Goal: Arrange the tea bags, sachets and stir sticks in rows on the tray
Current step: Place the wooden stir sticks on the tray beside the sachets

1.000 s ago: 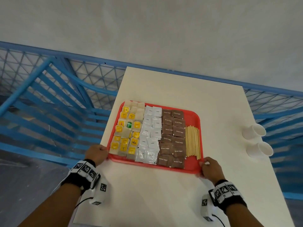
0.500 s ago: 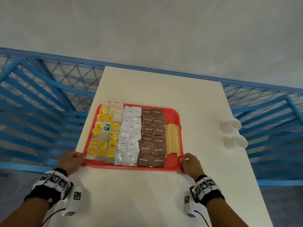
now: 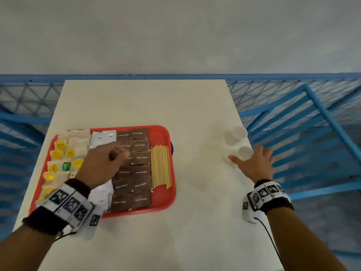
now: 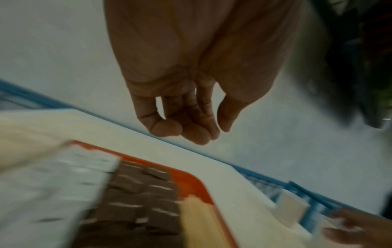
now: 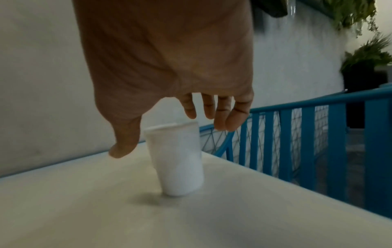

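A red tray (image 3: 166, 194) lies on the left half of the table. It holds yellow-tagged tea bags (image 3: 58, 153), white sachets (image 3: 103, 136), brown sugar sachets (image 3: 139, 159) and wooden stir sticks (image 3: 161, 166), all in rows. My left hand (image 3: 119, 153) hovers over the white and brown sachets with loosely curled fingers; the left wrist view shows this hand (image 4: 191, 127) holding nothing. My right hand (image 3: 252, 159) is spread above the nearer white cup (image 3: 245, 153). In the right wrist view the thumb and fingers (image 5: 220, 117) stand around the cup's (image 5: 178, 159) rim without touching it.
A second white cup (image 3: 235, 134) stands just behind the first, close to the table's right edge. The cream table (image 3: 156, 106) is bare between tray and cups. Blue railing (image 3: 312, 118) runs round the table's left, far and right sides.
Both hands have let go of the tray's near edge. The left hand has risen over the sachets. The right hand has swung right to the cups and spread.
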`<state>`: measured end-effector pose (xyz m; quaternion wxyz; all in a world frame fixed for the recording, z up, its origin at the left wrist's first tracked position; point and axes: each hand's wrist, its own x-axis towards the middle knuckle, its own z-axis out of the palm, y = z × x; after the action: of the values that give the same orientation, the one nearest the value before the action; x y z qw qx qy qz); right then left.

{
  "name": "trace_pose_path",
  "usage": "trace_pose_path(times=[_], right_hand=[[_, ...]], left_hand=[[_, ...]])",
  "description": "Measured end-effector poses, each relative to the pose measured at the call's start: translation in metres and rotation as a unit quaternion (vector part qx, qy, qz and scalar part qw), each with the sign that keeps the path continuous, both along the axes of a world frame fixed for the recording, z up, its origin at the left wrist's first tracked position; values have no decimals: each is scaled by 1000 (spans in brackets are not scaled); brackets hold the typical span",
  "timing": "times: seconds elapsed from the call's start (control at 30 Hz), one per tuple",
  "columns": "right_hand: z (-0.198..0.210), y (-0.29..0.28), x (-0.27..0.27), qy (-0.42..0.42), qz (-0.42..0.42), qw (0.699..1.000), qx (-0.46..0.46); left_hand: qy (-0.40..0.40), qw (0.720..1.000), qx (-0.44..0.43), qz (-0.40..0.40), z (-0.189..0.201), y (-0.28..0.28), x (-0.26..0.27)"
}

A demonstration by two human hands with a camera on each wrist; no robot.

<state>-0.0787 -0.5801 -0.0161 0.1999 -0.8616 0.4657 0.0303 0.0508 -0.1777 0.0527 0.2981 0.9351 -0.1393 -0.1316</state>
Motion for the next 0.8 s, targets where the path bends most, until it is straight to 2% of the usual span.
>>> trace_pose_path(times=[0.07,0.17,0.33,0.43,0.53,0.63,0.8], right_hand=[[-13,-9,3,-1,33,998,47],[-23,-9,-1,-87,49,991,95],[-12,9,-38,-101,73,986,112],[-3,14,-67,-95,54,987,120],[-2,16,-89,-92,56,988,112],[0,18,-101,-99,59,987,108],[6,32,-98,-126,72,982,119]], left_hand=[[17,998,-19,-65,-3,-64,6],[56,990,-54,-120,-18,-159,13],[98,981,-47,-162,-59,-293,12],[66,983,-29,-171,-75,-347,3],[57,981,-1,-185,-82,-379,-1],[63,976,8,-207,-89,-387,2],[40,981,-36,-186,-79,-340,15]])
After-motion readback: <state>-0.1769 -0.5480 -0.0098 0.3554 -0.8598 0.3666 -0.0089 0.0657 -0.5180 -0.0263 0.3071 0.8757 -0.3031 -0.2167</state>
